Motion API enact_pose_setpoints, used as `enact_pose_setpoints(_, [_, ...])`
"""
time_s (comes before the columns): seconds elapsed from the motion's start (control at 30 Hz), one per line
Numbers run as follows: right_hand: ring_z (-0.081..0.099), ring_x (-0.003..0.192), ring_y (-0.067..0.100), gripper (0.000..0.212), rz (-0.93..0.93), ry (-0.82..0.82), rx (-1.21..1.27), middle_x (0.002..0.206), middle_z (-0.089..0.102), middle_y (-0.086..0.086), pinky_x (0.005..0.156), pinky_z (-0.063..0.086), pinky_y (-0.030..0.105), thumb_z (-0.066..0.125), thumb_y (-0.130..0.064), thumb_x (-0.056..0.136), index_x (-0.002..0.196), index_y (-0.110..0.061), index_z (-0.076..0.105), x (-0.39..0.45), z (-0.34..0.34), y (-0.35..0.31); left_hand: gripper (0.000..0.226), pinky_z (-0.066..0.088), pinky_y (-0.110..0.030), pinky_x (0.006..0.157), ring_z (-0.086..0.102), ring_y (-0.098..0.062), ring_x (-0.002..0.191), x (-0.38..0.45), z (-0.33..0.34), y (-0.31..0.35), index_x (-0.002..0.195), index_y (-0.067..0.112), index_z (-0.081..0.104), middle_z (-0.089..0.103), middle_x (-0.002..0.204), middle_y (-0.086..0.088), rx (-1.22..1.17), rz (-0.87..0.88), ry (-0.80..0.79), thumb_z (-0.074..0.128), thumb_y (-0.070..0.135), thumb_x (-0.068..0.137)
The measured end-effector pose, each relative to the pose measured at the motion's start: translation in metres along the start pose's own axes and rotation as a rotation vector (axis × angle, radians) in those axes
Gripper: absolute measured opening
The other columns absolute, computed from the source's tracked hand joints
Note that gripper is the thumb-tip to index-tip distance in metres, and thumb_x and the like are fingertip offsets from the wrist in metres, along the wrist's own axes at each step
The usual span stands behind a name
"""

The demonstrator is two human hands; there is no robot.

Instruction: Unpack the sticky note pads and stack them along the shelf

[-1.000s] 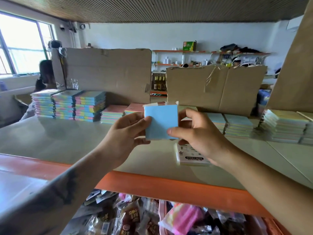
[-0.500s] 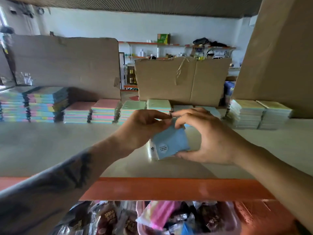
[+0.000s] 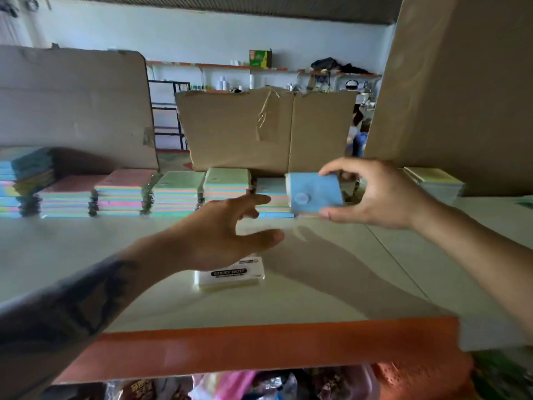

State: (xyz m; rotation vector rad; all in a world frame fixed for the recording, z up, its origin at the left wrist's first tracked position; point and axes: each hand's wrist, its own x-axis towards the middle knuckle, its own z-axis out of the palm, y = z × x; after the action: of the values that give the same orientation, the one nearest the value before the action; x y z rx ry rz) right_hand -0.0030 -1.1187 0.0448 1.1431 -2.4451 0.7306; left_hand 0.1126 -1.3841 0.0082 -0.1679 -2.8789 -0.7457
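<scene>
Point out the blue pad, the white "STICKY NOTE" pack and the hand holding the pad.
Blue pad (image 3: 314,192): head view, on its blue face.
White pack (image 3: 230,275): head view, on its printed label.
Right hand (image 3: 375,194): head view, on the palm; it pinches the blue pad.

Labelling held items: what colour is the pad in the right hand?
Light blue sticky note pad, pinched by the right hand; head view.

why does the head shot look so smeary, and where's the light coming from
Head view: motion blur smears the left hand and the blue sticky note pad in the right hand; the "STICKY NOTE" pack reads clearer. Arm shadows fall on the shelf; the light source is out of frame. Wide-angle bending at the edges.
</scene>
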Motion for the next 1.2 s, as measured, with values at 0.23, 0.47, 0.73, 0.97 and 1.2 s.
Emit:
enact_pose_setpoints(0.23, [0.059, 0.093, 0.024, 0.042, 0.151, -0.15, -0.053, 0.093, 0.06, -0.017, 0.088, 0.05, 0.038, 0.088, -0.046, 0.069, 0.106, -0.04, 0.069, 0.061, 0.004, 0.063, 0.109, 0.04, -0.028, 0.112, 0.048, 0.009, 0.128, -0.009, 0.006, -0.019, 0.139, 0.054, 0.046, 0.053, 0.137, 0.031, 0.033, -0.061, -0.128, 0.042, 0.109, 0.044])
enact_pose_setpoints(0.47, [0.061, 0.118, 0.011, 0.035, 0.167, -0.29, -0.083, 0.122, 0.068, -0.016, 0.11, 0.044, 0.038, 0.077, -0.058, 0.071, 0.104, -0.053, 0.069, 0.071, 0.011, 0.077, 0.102, 0.033, -0.009, 0.099, 0.035, 0.032, 0.119, -0.014, -0.006, -0.026, 0.133, 0.063, 0.044, 0.047, 0.131, 0.044, -0.063, -0.062, -0.19, 0.059, 0.101, 0.041])
enact_pose_setpoints(0.73, [0.06, 0.117, 0.011, 0.047, 0.188, -0.327, -0.1, 0.115, 0.064, -0.026, 0.111, 0.043, 0.039, 0.068, -0.074, 0.06, 0.105, -0.059, 0.066, 0.072, 0.009, 0.075, 0.116, 0.032, -0.012, 0.1, 0.034, 0.027, 0.123, -0.016, -0.014, -0.032, 0.138, 0.065, 0.037, 0.041, 0.13, 0.048, 0.006, -0.034, -0.252, 0.064, 0.1, 0.032])
enact_pose_setpoints(0.97, [0.059, 0.116, 0.016, 0.055, -0.043, -0.008, -0.165, 0.116, 0.066, -0.013, 0.11, 0.039, 0.048, 0.056, -0.076, 0.072, 0.11, -0.039, 0.069, 0.055, 0.012, 0.023, 0.111, 0.038, -0.023, 0.103, 0.042, 0.014, 0.121, -0.018, -0.018, -0.043, 0.137, 0.067, 0.036, 0.044, 0.123, 0.041, 0.082, 0.023, -0.261, 0.074, 0.093, 0.037])
enact_pose_setpoints(1.2, [0.061, 0.109, 0.001, 0.031, -0.185, -0.357, 0.196, 0.109, 0.067, -0.028, 0.085, 0.043, 0.014, 0.08, -0.051, 0.083, 0.109, -0.039, 0.07, 0.019, 0.058, -0.057, 0.072, 0.054, -0.033, 0.087, 0.063, -0.006, 0.093, -0.014, -0.019, -0.036, 0.116, 0.059, 0.053, 0.066, 0.103, 0.016, -0.123, 0.029, -0.19, 0.08, 0.067, 0.05])
